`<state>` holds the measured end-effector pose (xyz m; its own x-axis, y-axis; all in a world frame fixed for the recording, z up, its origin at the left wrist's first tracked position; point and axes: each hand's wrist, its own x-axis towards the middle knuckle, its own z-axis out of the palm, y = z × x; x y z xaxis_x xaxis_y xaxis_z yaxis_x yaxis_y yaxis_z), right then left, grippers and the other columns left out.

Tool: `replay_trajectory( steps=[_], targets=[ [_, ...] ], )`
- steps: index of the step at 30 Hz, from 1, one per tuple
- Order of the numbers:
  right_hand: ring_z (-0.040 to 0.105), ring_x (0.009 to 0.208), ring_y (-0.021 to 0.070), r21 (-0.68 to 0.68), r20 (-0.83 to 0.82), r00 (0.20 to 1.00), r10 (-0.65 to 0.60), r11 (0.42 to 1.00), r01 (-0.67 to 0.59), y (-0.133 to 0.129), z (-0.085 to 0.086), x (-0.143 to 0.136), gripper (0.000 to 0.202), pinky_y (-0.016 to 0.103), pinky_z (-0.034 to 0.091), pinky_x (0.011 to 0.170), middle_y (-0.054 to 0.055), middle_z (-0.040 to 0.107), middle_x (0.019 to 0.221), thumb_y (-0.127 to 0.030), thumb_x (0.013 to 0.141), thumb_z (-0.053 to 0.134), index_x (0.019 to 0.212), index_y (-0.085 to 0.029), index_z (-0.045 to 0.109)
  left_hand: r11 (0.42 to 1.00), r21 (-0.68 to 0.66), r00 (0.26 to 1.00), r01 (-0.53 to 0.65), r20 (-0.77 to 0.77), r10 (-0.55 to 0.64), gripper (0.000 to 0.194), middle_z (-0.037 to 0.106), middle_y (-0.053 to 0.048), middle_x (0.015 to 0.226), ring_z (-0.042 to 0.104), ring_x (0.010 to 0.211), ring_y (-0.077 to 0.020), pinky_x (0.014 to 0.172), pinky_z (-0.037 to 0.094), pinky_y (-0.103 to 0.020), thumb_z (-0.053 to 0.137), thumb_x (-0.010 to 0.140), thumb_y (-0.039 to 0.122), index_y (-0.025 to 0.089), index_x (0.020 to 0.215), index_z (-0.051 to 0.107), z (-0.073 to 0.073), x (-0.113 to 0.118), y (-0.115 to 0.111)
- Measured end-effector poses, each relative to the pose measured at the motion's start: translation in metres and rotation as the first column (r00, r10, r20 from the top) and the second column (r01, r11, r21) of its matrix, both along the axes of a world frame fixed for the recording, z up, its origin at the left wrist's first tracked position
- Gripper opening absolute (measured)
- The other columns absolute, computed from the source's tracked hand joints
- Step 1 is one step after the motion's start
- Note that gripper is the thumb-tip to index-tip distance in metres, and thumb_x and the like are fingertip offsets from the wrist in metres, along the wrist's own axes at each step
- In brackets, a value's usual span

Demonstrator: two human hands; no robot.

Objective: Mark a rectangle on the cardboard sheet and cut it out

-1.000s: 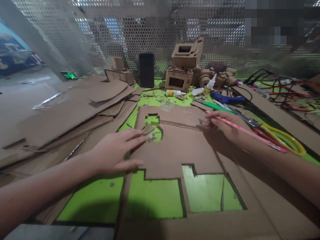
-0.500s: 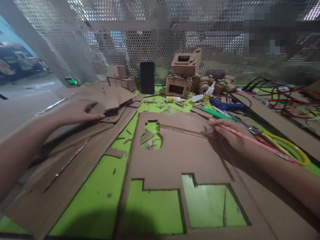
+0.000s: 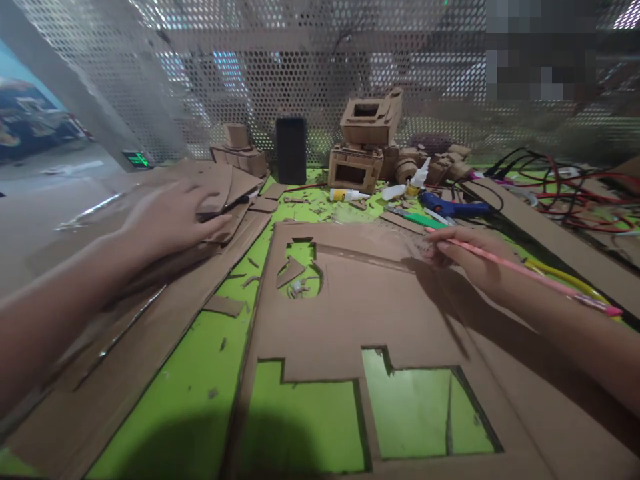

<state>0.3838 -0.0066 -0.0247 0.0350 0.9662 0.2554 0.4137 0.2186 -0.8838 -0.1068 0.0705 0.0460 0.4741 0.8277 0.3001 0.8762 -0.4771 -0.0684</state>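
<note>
My left hand (image 3: 167, 217) is spread over a pile of cut cardboard pieces (image 3: 233, 185) on the left, thumb and fingers apart. Whether its fingertips pinch a piece is hard to see. In my right hand (image 3: 467, 257) is a pink pencil (image 3: 530, 272), its eraser end pointing back along my forearm. That hand rests near the upper right of a large cardboard sheet (image 3: 345, 313) with several openings cut through it. A clear plastic strip, perhaps a ruler (image 3: 385, 232), lies at the sheet's far edge and reaches my right fingers.
Behind the sheet are a green cutter (image 3: 424, 220), a blue glue gun (image 3: 457, 207), glue bottles (image 3: 345, 195) and a black phone-like slab (image 3: 291, 152). Cardboard models (image 3: 356, 167) stand by the perforated metal screen (image 3: 250, 73). Yellow-handled scissors (image 3: 565, 277) lie partly under my right forearm. Cables (image 3: 565, 193) tangle at right.
My left hand has shifted slightly right and up over the pile, its fingers spreading more. The right hand with the pencil has moved a little right, covering more of the scissors.
</note>
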Motion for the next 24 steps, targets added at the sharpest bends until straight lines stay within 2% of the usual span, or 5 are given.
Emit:
replay_trajectory(
  steps=[7, 11, 16, 19, 24],
  targets=[
    [0.079, 0.08, 0.0209, 0.194, 0.321, 0.947, 0.003, 0.979, -0.069, 0.005, -0.005, -0.004, 0.02, 0.032, 0.06, 0.072, 0.004, 0.083, 0.09, -0.027, 0.102, 0.06, 0.104, -0.026, 0.08, 0.922, 0.124, 0.93, 0.368, -0.022, -0.368, 0.065, 0.058, -0.021, 0.154, 0.058, 0.144, -0.0375, 0.123, 0.049, -0.057, 0.051, 0.108, 0.051, 0.01, 0.157, 0.047, -0.017, 0.098, -0.027],
    [0.082, 0.094, 0.0238, 0.407, 0.556, 0.83, -0.049, 0.887, -0.22, -0.001, -0.011, 0.007, 0.025, 0.034, 0.061, 0.082, 0.004, 0.085, 0.106, -0.019, 0.103, 0.06, 0.117, -0.028, 0.078, 0.838, 0.194, 0.855, 0.51, -0.014, -0.518, 0.06, 0.059, -0.024, 0.154, 0.058, 0.145, -0.0404, 0.119, 0.052, -0.06, 0.055, 0.106, 0.043, 0.011, 0.155, 0.048, -0.031, 0.13, -0.029],
    [0.08, 0.107, 0.0243, 0.391, 0.661, 0.743, 0.102, 0.798, -0.458, -0.006, -0.017, 0.019, 0.031, 0.036, 0.061, 0.093, 0.009, 0.083, 0.12, -0.016, 0.107, 0.055, 0.131, -0.026, 0.072, 0.79, 0.062, 0.792, 0.61, -0.006, -0.61, 0.032, 0.078, -0.016, 0.123, 0.076, 0.106, -0.0297, 0.091, 0.063, -0.044, 0.049, 0.109, 0.033, 0.014, 0.121, 0.072, -0.052, 0.143, -0.029],
    [0.08, 0.106, 0.0227, 0.341, 0.696, 0.694, 0.184, 0.766, -0.545, -0.007, -0.014, 0.013, 0.027, 0.034, 0.062, 0.09, 0.008, 0.083, 0.119, -0.011, 0.102, 0.061, 0.121, -0.026, 0.073, 0.747, 0.05, 0.747, 0.663, 0.02, -0.664, 0.033, 0.081, -0.014, 0.118, 0.078, 0.098, -0.0275, 0.086, 0.062, -0.041, 0.048, 0.11, 0.028, 0.014, 0.121, 0.075, -0.061, 0.141, -0.029],
    [0.08, 0.108, 0.0304, 0.264, 0.711, 0.675, 0.197, 0.815, -0.516, -0.007, -0.007, 0.004, 0.022, 0.045, 0.063, 0.091, 0.014, 0.082, 0.118, -0.017, 0.102, 0.066, 0.123, -0.021, 0.071, 0.727, 0.066, 0.727, 0.684, 0.028, -0.686, 0.032, 0.082, -0.014, 0.113, 0.078, 0.098, -0.0277, 0.09, 0.062, -0.042, 0.049, 0.111, 0.026, 0.012, 0.119, 0.078, -0.063, 0.136, -0.029]
  ],
)
